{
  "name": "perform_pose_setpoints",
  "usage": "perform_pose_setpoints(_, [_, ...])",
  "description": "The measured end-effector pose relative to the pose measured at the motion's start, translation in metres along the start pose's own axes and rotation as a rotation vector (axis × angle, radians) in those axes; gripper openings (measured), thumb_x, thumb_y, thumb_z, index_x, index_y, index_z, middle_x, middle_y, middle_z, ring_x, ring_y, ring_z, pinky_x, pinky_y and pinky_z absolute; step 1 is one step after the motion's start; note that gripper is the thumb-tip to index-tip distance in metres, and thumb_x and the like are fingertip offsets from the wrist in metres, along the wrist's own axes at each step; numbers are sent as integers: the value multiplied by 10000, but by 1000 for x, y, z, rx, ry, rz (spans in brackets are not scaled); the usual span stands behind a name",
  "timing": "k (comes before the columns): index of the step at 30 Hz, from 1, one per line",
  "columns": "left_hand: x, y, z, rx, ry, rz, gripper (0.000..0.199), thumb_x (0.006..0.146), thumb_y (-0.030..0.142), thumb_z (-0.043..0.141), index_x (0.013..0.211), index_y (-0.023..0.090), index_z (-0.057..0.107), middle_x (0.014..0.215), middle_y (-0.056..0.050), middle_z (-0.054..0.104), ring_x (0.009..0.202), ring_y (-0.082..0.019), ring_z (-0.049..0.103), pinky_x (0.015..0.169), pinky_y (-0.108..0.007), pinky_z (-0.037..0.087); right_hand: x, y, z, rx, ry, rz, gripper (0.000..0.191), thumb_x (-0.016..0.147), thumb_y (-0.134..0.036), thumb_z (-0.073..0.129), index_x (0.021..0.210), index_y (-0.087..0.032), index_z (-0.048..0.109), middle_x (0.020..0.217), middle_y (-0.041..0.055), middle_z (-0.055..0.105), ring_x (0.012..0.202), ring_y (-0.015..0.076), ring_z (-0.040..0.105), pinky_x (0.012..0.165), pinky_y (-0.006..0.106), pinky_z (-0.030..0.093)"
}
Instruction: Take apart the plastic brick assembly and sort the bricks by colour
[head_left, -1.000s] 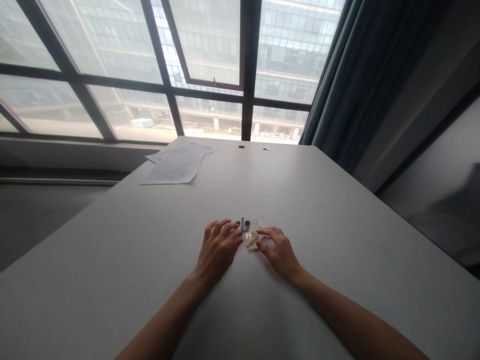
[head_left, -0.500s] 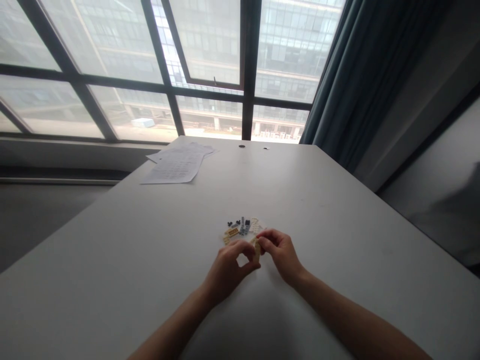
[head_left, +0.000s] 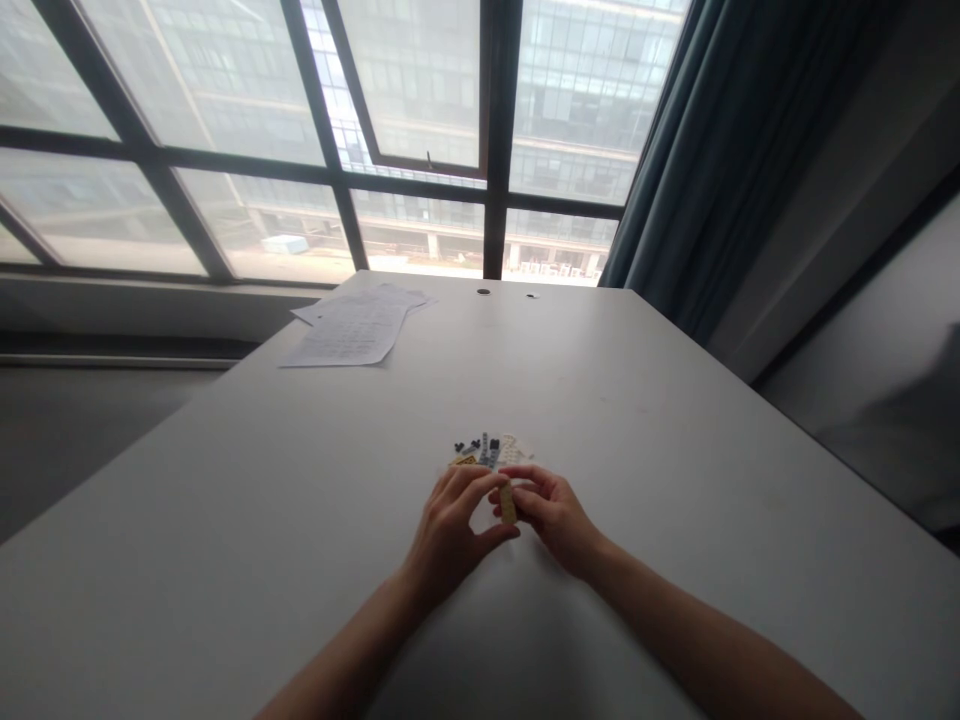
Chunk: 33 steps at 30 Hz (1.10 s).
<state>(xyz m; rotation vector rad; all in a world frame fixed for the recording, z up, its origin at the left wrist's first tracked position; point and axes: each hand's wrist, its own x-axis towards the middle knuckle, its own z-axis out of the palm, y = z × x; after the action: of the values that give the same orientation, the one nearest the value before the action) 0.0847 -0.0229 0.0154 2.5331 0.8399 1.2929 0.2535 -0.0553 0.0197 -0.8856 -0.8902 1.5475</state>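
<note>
A small tan toy building brick (head_left: 508,505) stands upright between my two hands, just above the table. My left hand (head_left: 452,520) pinches it, thumb at the lower end and forefinger at the upper end. From the other side, the fingers of my right hand (head_left: 553,508) are closed on the same brick, the thumb against its edge. Just beyond my fingers lies a small pile of loose building pieces: grey pieces (head_left: 486,448), a yellow-orange brick (head_left: 463,461) and cream-white pieces (head_left: 512,449). My left hand hides the near part of the pile.
Printed sheets of paper (head_left: 349,330) lie at the far left of the white table (head_left: 637,420). Two small round holes are near its far edge, one of them a dark hole (head_left: 484,292). A window stands beyond, with a dark blue curtain (head_left: 697,150) at the right.
The tan brick has turned to show its broad side. My left fingers have risen over the near pieces, and my right fingers have shifted left around the brick.
</note>
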Motion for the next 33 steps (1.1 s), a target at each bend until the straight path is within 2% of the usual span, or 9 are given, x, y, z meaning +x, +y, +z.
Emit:
perform_pose_setpoints(3, [-1,0,0,8,13,3,474,725,333,758,1135,231,542,1076,-94,598,1056,-267,545,899,-432,485,-2,-2,2,72,-61,60,480,693,-356,774,1106,-178,607,816,58,722,770,181,680,724,312,508])
perform_pose_setpoints(6, [-1,1,0,24,9,13,465,729,335,754,1130,223,544,1082,-97,605,1060,-271,544,909,-441,478,-3,0,2,109,-57,52,486,689,-330,786,1106,-175,591,795,48,716,718,158,673,696,288,507])
perform_pose_setpoints(10, [1,2,-1,46,30,43,448,734,330,750,1116,210,549,1062,-92,622,1045,-263,552,899,-427,478,-1,4,0,146,-44,58,496,666,-285,803,1097,-164,589,790,46,709,753,161,669,681,270,501])
perform_pose_setpoints(15, [2,2,-2,47,51,72,393,748,307,738,1079,201,555,1032,-87,633,1022,-250,560,892,-410,481,2,7,-1,135,-15,6,458,582,-164,826,998,-160,635,701,-13,666,609,95,585,571,207,445])
perform_pose_setpoints(20, [0,1,-1,27,38,55,429,746,310,738,1106,193,535,1049,-96,624,1034,-251,553,900,-413,482,3,9,-1,81,41,-37,400,569,-128,816,925,-163,636,594,-49,621,553,95,558,544,212,437])
perform_pose_setpoints(25, [-2,4,0,1,16,41,427,772,258,704,1149,198,514,1069,-97,606,1046,-243,542,904,-405,479,3,11,-1,62,35,-12,326,575,-197,831,773,-171,572,649,-10,668,561,121,591,562,241,454])
perform_pose_setpoints(29, [-1,6,-2,13,34,20,400,802,203,661,1173,209,513,1073,-90,602,1041,-231,539,913,-400,473,2,9,-1,-96,58,-60,276,596,-263,825,749,-155,622,740,17,685,681,136,616,688,267,477])
perform_pose_setpoints(31, [0,6,-3,16,41,12,404,807,197,649,1188,214,514,1087,-93,596,1048,-233,537,919,-406,471,-1,7,1,-204,10,-103,241,673,-328,771,804,-157,663,798,30,689,731,143,609,721,274,472])
perform_pose_setpoints(33, [1,5,-3,3,36,20,399,805,190,645,1185,219,527,1107,-97,589,1064,-239,534,926,-413,469,-4,5,3,-339,-93,-134,245,788,-396,651,835,-159,691,799,35,679,726,142,587,711,275,462])
